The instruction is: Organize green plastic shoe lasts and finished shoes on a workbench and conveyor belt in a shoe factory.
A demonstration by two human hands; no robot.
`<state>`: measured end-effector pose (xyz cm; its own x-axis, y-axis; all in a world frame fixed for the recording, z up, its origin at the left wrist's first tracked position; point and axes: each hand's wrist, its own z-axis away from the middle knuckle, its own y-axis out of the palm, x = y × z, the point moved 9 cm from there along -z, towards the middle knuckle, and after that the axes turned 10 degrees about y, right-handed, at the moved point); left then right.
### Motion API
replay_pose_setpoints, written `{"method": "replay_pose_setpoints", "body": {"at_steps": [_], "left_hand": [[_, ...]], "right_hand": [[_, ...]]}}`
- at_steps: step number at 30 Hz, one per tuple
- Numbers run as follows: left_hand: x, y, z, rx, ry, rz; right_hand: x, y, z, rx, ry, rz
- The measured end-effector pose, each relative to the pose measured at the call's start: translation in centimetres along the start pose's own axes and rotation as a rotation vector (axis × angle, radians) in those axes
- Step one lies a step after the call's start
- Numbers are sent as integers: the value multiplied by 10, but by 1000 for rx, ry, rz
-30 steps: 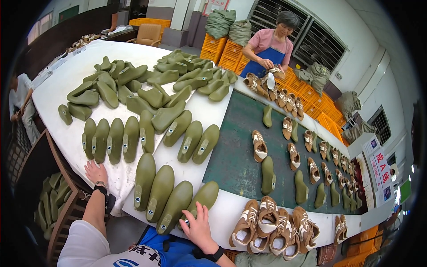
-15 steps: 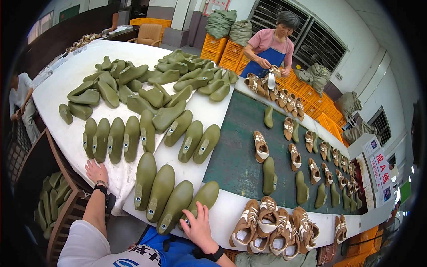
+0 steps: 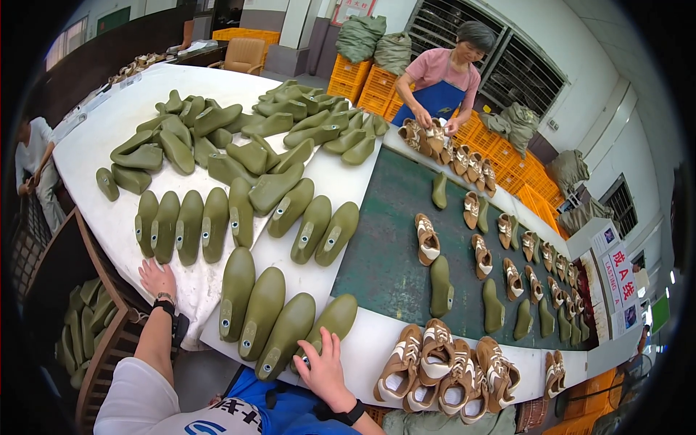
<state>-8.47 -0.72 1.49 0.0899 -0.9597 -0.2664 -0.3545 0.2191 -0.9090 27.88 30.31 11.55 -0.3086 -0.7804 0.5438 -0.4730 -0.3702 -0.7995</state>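
My left hand (image 3: 156,279) lies flat with fingers spread on the white table covering, just below a row of green shoe lasts (image 3: 190,227). My right hand (image 3: 324,366) has its fingers stretched out against the heel end of a green shoe last (image 3: 333,324), the rightmost of several lined up at the near edge. The fingers touch it but do not wrap round it. Beside it on the left lies another last (image 3: 287,335). Several brown-and-white sneakers (image 3: 436,349) stand on the white ledge to the right of this hand.
A heap of lasts (image 3: 190,134) covers the far table. On the right, a green conveyor belt (image 3: 384,217) carries sneakers and lasts. A co-worker (image 3: 446,80) handles sneakers across it. More lasts fill a brown crate (image 3: 109,362) at lower left. Orange crates (image 3: 500,156) line the wall.
Sneakers and lasts on the green belt have shifted slightly to the right. The co-worker has lowered a sneaker to the row on the far ledge. My hands stay in place.
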Motion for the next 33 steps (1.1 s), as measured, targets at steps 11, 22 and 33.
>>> {"method": "replay_pose_setpoints", "body": {"at_steps": [11,22,33], "left_hand": [[-2,0,0,-38,27,-17],[-2,-1,0,1,-11,-24],[-1,3,-2,17,-8,-56]], "right_hand": [[-2,0,-1,12,21,-23],[0,-2,-1,9,21,-19],[-2,-3,-1,-30,19,11]]}}
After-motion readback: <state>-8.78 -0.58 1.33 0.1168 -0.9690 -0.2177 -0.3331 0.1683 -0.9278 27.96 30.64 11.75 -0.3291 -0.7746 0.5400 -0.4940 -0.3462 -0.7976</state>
